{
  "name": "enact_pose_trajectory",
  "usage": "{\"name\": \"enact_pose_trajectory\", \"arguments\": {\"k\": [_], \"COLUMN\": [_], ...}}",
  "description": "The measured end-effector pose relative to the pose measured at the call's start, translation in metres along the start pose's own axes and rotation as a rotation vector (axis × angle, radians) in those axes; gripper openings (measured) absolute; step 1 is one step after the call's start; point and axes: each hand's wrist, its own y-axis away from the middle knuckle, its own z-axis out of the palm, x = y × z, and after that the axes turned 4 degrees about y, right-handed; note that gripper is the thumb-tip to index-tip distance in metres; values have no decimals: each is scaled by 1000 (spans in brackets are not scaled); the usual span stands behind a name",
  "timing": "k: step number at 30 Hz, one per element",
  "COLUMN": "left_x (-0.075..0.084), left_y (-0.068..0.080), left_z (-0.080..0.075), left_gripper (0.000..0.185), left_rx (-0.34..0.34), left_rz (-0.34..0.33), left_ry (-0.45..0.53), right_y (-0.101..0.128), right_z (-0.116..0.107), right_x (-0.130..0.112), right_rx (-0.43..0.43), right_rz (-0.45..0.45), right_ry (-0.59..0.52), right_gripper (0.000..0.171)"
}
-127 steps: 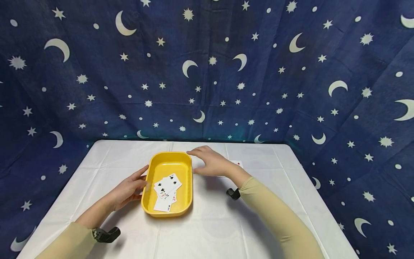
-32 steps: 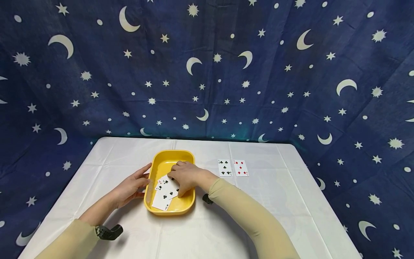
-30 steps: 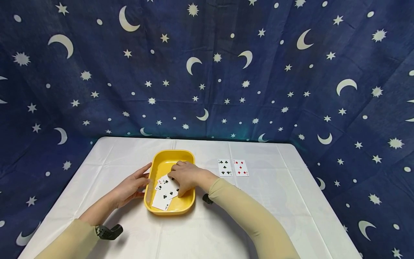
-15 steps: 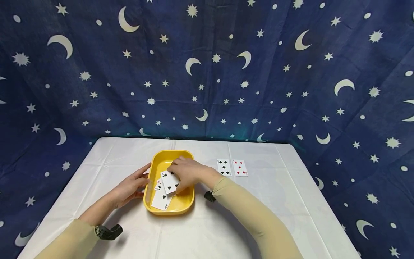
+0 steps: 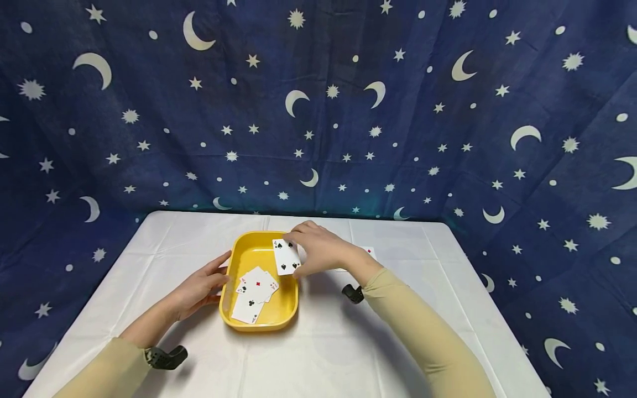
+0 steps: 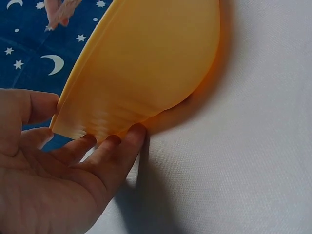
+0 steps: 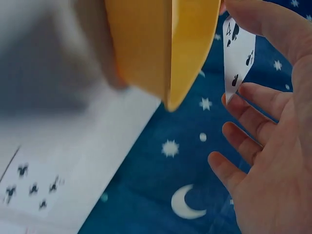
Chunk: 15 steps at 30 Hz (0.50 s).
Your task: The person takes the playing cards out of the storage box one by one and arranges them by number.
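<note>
My right hand pinches a playing card, the four of spades, above the right rim of a yellow tray. In the right wrist view the card stands between thumb and fingers, clear of the tray's wall. My left hand holds the tray at its left side. The left wrist view has that thumb at the rim and the other fingers against the outer wall. Several overlapping cards lie inside the tray, one showing a red diamond pip.
Right of the tray, a diamond card lies on the white tablecloth, partly covered by my right hand. Near it lies the five of clubs, seen in the right wrist view. A dark curtain with moons and stars hangs behind.
My right hand has picked the four of spades off the pile and lifted it up to the tray's right rim, uncovering a diamond card. The left hand stays on the tray.
</note>
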Motion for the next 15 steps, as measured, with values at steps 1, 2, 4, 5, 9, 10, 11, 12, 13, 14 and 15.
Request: {"name": "enact_pose_trajectory", "arguments": {"k": [1, 2, 4, 5, 9, 10, 11, 12, 13, 14, 15], "left_x": [0, -1, -2, -2, -4, -4, -5, -5, -5, -5, -5], "left_y": [0, 0, -1, -1, -2, -2, -2, -2, -2, -2, -2], "left_z": [0, 0, 0, 0, 0, 0, 0, 0, 0, 0, 0], "left_gripper": [75, 76, 76, 76, 77, 77, 77, 77, 77, 77, 77], "left_rx": [-1, -1, 2, 3, 8, 7, 5, 4, 4, 2, 0], "left_rz": [3, 5, 10, 12, 27, 32, 36, 40, 44, 47, 50], "left_ry": [-2, -4, -9, -12, -18, -19, -18, -18, -19, -18, -17], "right_y": [4, 9, 18, 22, 42, 47, 52, 57, 62, 67, 72], "right_z": [-2, -5, -7, -8, -9, -8, -7, -6, -4, -3, -1], "right_x": [4, 7, 15, 19, 36, 39, 43, 46, 50, 53, 56], "right_rx": [6, 11, 15, 17, 26, 29, 29, 28, 25, 23, 20], "right_rz": [10, 24, 47, 60, 100, 107, 115, 120, 124, 129, 132], "right_ry": [-6, -14, -14, -12, -12, -18, -21, -25, -26, -28, -29], "right_gripper": [90, 90, 90, 90, 89, 90, 90, 90, 90, 90, 90]}}
